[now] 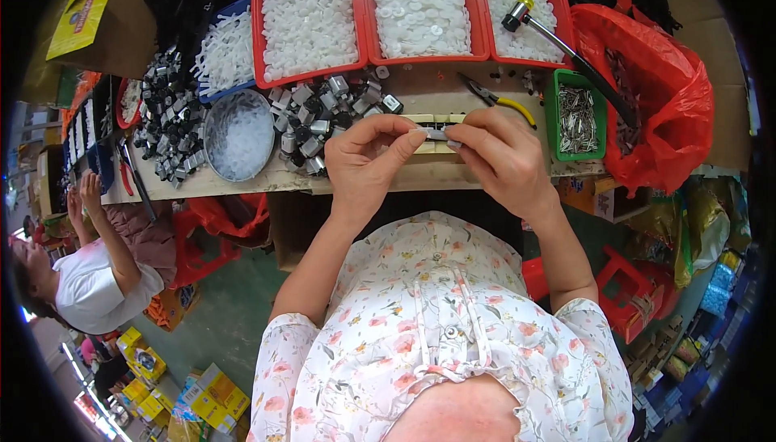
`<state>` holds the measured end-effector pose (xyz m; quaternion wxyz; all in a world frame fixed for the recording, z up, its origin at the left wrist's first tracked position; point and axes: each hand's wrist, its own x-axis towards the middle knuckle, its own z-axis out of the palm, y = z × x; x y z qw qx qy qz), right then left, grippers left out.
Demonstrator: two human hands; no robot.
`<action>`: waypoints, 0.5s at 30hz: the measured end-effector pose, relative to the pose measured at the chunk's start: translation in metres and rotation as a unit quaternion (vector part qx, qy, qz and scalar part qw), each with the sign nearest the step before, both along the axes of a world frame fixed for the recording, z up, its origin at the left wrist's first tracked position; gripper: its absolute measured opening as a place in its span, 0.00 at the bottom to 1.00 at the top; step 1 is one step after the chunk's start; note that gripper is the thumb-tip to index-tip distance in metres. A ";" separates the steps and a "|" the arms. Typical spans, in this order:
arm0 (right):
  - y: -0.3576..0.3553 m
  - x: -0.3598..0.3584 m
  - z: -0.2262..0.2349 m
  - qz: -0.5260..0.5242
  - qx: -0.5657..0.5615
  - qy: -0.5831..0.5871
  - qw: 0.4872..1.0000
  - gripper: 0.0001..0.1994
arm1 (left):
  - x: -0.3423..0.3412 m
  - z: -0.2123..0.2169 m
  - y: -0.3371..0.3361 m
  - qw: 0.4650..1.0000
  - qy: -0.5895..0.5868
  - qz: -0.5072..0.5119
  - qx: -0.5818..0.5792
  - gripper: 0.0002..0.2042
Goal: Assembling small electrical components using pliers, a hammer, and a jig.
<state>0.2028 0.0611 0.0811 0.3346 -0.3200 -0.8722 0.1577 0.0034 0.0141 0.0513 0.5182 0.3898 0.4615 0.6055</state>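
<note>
My left hand [365,165] and my right hand [511,159] meet at the table's front edge, both closed in a pinch. Between the fingertips shows a small part, whitish at the left and dark in the middle [436,134]; its kind is too small to make out. The right fingertips also have a small greyish bit by them. Directly behind the fingers lies a cream block with slots [440,121], partly covered by the hands. Small silver-and-black motor-like units [317,114] are heaped beside my left hand. Right of my right hand stands a green bin of metal pins [577,120].
Red trays [363,13] of white plastic pieces line the back. A hammer [566,50] lies across the right tray, near yellow-handled pliers [495,99] and a red bag [663,94]. A round bowl [271,136] of translucent pieces stands left. Another person [105,280] works farther left.
</note>
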 end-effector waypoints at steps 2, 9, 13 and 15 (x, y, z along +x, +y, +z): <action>-0.002 0.003 -0.004 -0.001 0.048 -0.033 0.998 0.12 | 0.000 -0.001 0.000 1.000 0.011 0.007 -0.009 0.06; -0.001 0.005 0.002 -0.004 0.037 -0.041 0.998 0.13 | 0.002 -0.008 0.003 0.998 0.019 0.008 -0.060 0.07; 0.004 0.020 -0.002 0.001 -0.052 0.004 0.999 0.14 | 0.012 -0.005 0.005 0.998 0.027 0.012 -0.054 0.07; 0.005 0.024 -0.004 0.008 -0.187 0.055 0.981 0.15 | 0.016 -0.004 0.005 0.998 0.037 0.007 -0.048 0.07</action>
